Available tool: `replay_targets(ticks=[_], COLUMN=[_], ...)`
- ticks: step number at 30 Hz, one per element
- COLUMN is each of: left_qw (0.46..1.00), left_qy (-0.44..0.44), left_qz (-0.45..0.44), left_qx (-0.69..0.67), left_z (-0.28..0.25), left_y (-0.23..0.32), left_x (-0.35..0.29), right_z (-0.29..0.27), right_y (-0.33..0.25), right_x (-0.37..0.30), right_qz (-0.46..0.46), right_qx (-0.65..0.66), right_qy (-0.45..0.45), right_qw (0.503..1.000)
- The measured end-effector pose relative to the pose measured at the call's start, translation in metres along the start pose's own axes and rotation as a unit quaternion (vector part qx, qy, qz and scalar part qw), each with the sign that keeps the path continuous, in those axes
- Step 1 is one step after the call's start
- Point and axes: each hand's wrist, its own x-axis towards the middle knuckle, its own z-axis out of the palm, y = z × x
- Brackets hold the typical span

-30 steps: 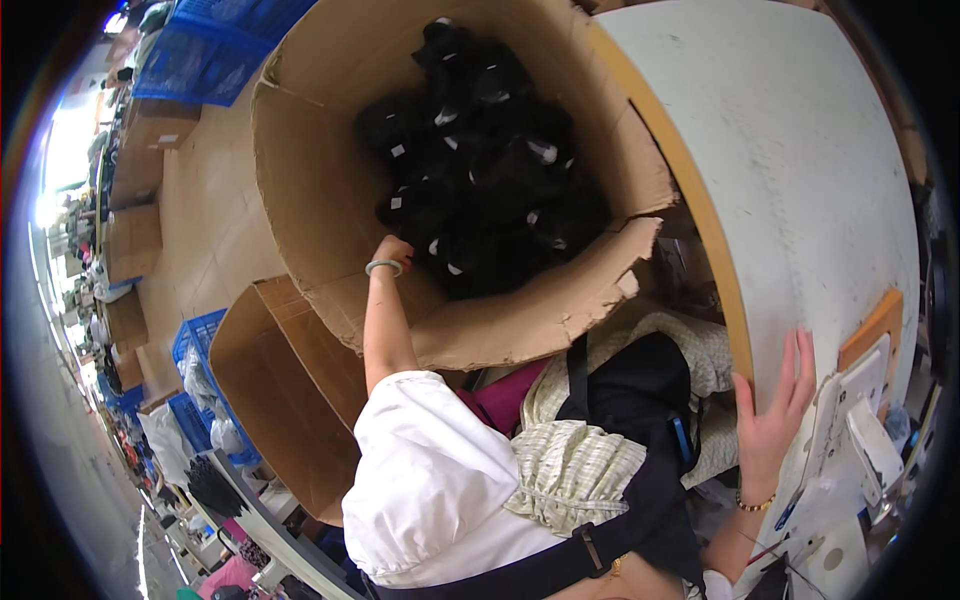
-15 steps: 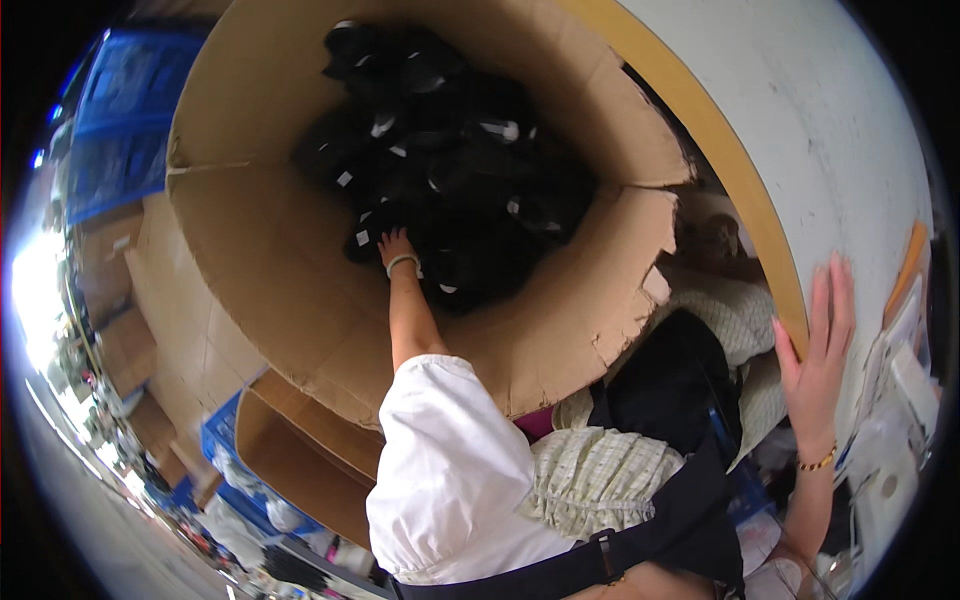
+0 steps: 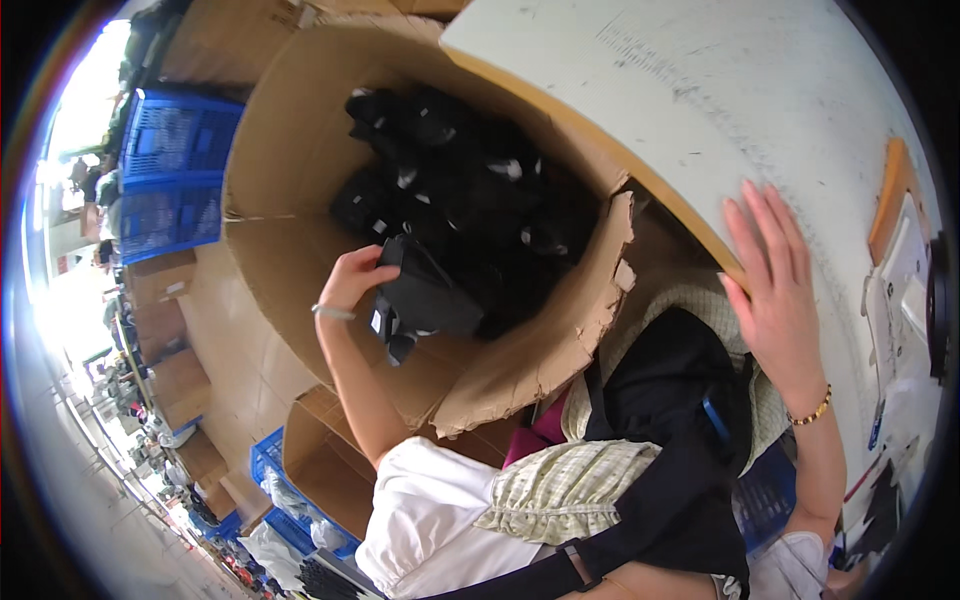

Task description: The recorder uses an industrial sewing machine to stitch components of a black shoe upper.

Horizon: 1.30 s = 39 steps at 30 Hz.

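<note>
My left hand (image 3: 354, 278) is closed on a black cloth item (image 3: 432, 292) with a small white label, its exact kind unclear. The item hangs from my fingers just inside the near left side of a big cardboard box (image 3: 275, 165). Deeper in the box lies a heap of similar black items (image 3: 450, 180), several showing white tags or patches. On the right, my right hand (image 3: 778, 290) rests palm down on a white tabletop (image 3: 680, 90), fingers stretched out and thumb by its yellow-brown edge. Nothing is in that hand.
The table's curved edge overlaps the box's right side, whose cardboard rim is torn. Blue crates (image 3: 175, 175) and cardboard cartons (image 3: 165, 330) stand at the left. A smaller open carton (image 3: 320, 460) sits near my left arm. Papers (image 3: 900, 290) lie at the table's right end.
My left hand has come up from the heap toward the box's near left side, lifting a black item. My right hand still lies on the tabletop. The whole view has shifted.
</note>
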Motion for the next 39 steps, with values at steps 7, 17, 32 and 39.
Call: replay_targets(ticks=[7, 17, 32, 39], left_qw=[0.761, 0.645, 0.836, 0.835], left_qy=[-0.383, -0.589, -0.427, -0.454], left_qz=[0.515, 0.481, 0.321, 0.302], left_qx=[0.095, 0.071, 0.126, 0.072], left_z=[0.06, 0.26, 0.335, 0.336], left_y=[0.28, 0.429, 0.452, 0.456], left_x=[-0.065, -0.076, -0.09, -0.084], right_z=[-0.072, -0.154, -0.132, -0.141], right_y=[-0.013, 0.072, 0.119, 0.13], right_x=[-0.006, -0.131, -0.193, -0.178], right_qz=[-0.221, -0.061, 0.079, 0.096], right_qx=[0.334, 0.368, 0.694, 0.691], right_qy=[0.105, 0.075, 0.014, -0.072], right_qw=[0.91, 0.925, 0.716, 0.713])
